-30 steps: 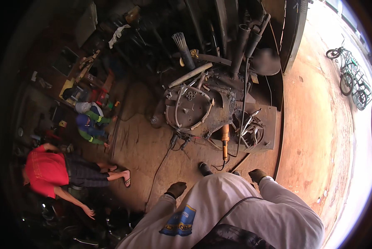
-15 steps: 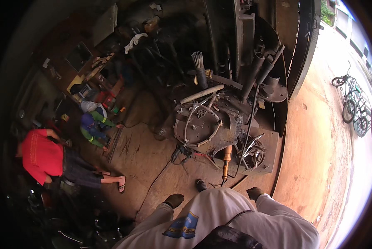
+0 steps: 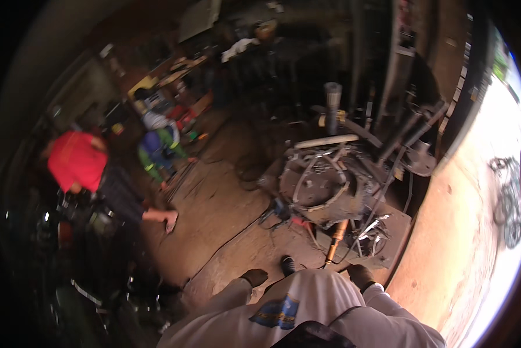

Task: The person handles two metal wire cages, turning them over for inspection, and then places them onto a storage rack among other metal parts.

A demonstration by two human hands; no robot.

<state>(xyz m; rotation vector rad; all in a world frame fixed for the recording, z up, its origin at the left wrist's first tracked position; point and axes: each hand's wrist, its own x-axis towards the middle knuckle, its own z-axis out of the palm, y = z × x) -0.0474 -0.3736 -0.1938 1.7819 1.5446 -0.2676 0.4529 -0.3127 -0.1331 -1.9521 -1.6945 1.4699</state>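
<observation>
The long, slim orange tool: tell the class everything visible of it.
The long, slim orange tool looks plastic and narrows toward its lower end, where a dark cord seems to leave. It slants, upper end rightward, at the near edge of the cluttered, dark metal workbench; blur hides whether they touch. The person's right hand is nearby, not touching it.

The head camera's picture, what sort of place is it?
Probably a metal workshop: I see an orange power tool, a bundle of thin rods standing upright and a dark pipe.
</observation>
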